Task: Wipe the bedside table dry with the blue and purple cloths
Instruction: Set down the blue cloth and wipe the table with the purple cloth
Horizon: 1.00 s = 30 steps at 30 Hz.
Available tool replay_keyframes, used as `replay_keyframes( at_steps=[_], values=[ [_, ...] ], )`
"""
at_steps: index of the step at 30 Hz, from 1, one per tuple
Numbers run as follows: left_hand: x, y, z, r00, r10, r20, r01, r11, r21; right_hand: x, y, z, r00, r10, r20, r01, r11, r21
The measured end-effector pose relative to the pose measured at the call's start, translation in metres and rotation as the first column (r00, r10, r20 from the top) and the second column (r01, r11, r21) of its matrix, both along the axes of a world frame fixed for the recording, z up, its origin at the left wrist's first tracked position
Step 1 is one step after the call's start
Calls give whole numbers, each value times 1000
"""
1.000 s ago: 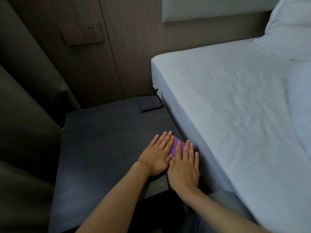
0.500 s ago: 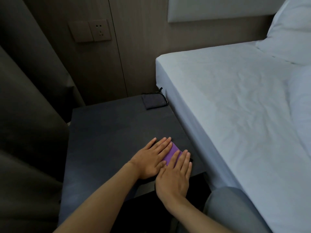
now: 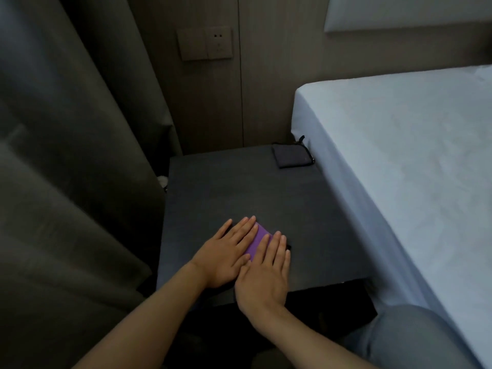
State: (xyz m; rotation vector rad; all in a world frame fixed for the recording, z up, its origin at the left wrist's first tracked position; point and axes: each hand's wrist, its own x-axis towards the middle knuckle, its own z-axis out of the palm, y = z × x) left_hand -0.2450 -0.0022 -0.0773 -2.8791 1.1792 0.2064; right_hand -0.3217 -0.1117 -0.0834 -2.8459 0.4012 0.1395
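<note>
The dark bedside table (image 3: pixel 226 187) stands between a curtain and the bed. A folded purple cloth (image 3: pixel 257 239) lies near its front edge, only a strip of it showing between my hands. My left hand (image 3: pixel 226 254) presses flat on the cloth's left part, fingers together. My right hand (image 3: pixel 266 270) lies flat on its right part, touching the left hand. A dark edge peeks out beside my right fingertips. A dark blue folded cloth (image 3: pixel 292 155) rests at the table's back right corner, apart from both hands.
The bed with a white sheet (image 3: pixel 399 169) runs along the table's right side. A grey curtain (image 3: pixel 66 169) hangs close on the left. A wall socket (image 3: pixel 218 45) sits above the table. My knee (image 3: pixel 407 339) is at the lower right.
Both hands have slid the purple cloth leftward along the table's front, away from the bed edge. The view has swung so the table sits more central.
</note>
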Motion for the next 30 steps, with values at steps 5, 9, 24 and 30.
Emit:
replay_keyframes(
  at_steps=[5, 9, 24, 30],
  values=[
    [-25, 52, -1, 967, 247, -59, -249, 968, -25, 9, 36, -2, 969, 239, 60, -241, 970, 26],
    [-54, 73, -4, 867, 497, -46, -498, 867, -28, 15, 49, 6, 862, 507, 5, -507, 861, -27],
    [-114, -23, 6, 271, 943, -191, -961, 255, -105, 50, -20, 10, 290, 955, -67, -951, 280, -131],
    [-115, -71, 0, 371, 908, -195, -918, 326, -227, 46, -73, 6, 331, 943, -30, -938, 326, -116]
  ],
)
